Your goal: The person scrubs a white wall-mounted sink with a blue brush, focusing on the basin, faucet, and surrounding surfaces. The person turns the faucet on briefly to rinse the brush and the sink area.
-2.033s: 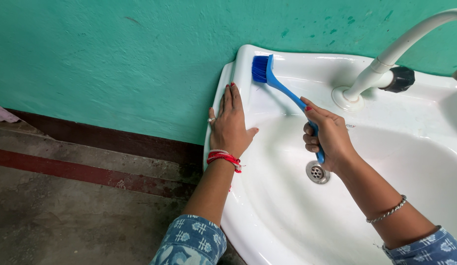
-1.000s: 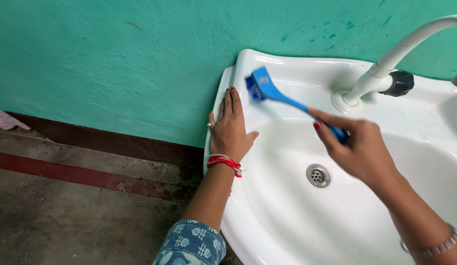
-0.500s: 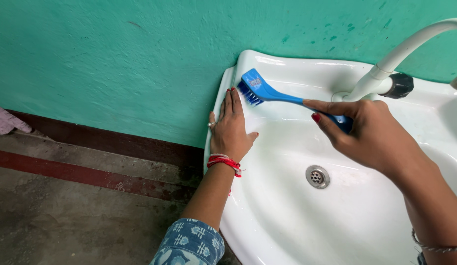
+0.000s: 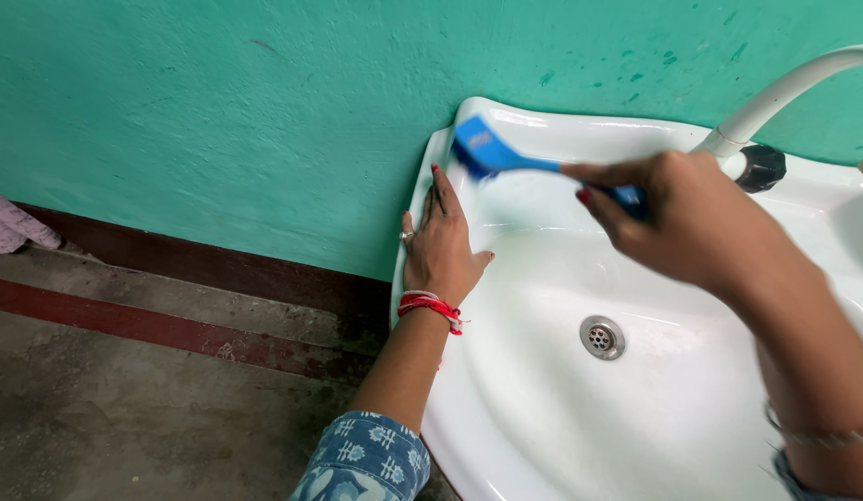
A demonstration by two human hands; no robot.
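Closest to the person, a blue patterned sleeve (image 4: 362, 461) covers the left forearm, which reaches up along the left side of the white washbasin (image 4: 543, 417). A red thread band (image 4: 429, 305) circles that wrist. The left hand (image 4: 441, 246) lies flat on the basin's left rim, fingers stretched out and pressed together, gripping nothing, with a ring on one finger. In the bowl, to the right of that hand, sits the round metal drain (image 4: 602, 337). Above the drain, the right hand (image 4: 696, 218) is blurred, its fingers curled tight around the handle of a blue scrubbing brush (image 4: 492, 154). The brush head sits at the basin's back left corner, just beyond the left hand's fingertips, bristles down on the ledge. Behind the right hand, at the basin's back edge, a white tap (image 4: 774, 93) rises with a black knob (image 4: 760, 167) at its base. Beyond the basin stands a green wall (image 4: 218, 111) with a dark red skirting band below.
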